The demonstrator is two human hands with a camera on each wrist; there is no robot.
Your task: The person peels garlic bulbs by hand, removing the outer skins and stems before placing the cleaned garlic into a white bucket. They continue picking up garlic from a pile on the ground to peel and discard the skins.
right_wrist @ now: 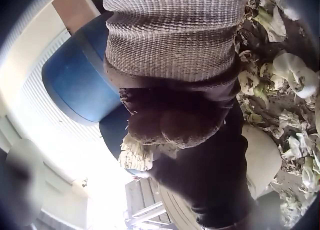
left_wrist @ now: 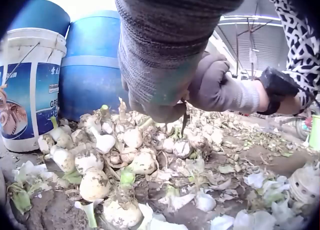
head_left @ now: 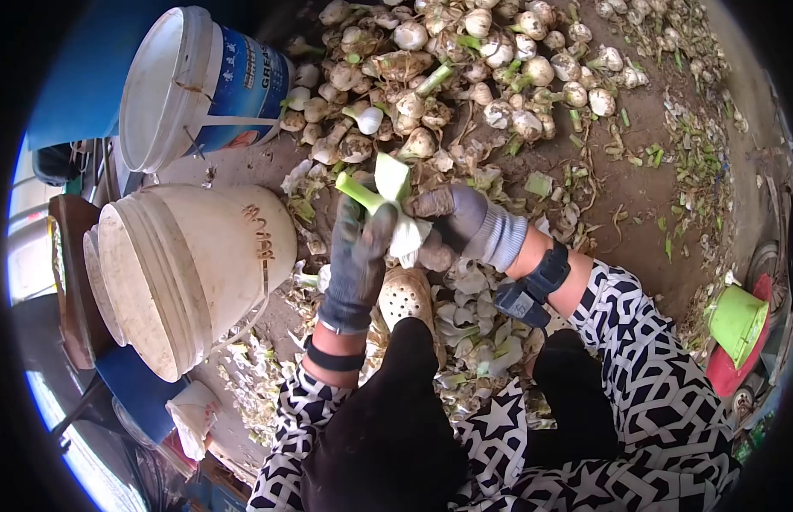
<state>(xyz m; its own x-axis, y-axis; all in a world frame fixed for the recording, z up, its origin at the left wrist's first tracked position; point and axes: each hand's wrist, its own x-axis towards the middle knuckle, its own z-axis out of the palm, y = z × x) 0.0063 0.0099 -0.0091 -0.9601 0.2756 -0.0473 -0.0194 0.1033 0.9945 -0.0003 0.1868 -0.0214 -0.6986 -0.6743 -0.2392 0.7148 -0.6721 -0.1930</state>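
Note:
Between my hands is a garlic plant (head_left: 405,235) with a cut green stem and white outer skin standing loose from it. My left hand (head_left: 358,264), in a dark knit glove, holds it by the stem and side. From the other side my gloved right hand (head_left: 465,222) grips it with curled fingers, the thumb beside a raised pale flap of skin. In the right wrist view, pale stringy roots (right_wrist: 135,155) show just past the right fingers (right_wrist: 190,127). The left glove (left_wrist: 155,85) hides the garlic in the left wrist view.
A large heap of garlic bulbs (head_left: 413,111) lies ahead on the dirt floor. Peeled skins (head_left: 473,324) lie around the perforated shoe (head_left: 405,294). At left are a blue-labelled bucket (head_left: 243,77) and a white bucket (head_left: 217,247); a green pot (head_left: 736,324) is at far right.

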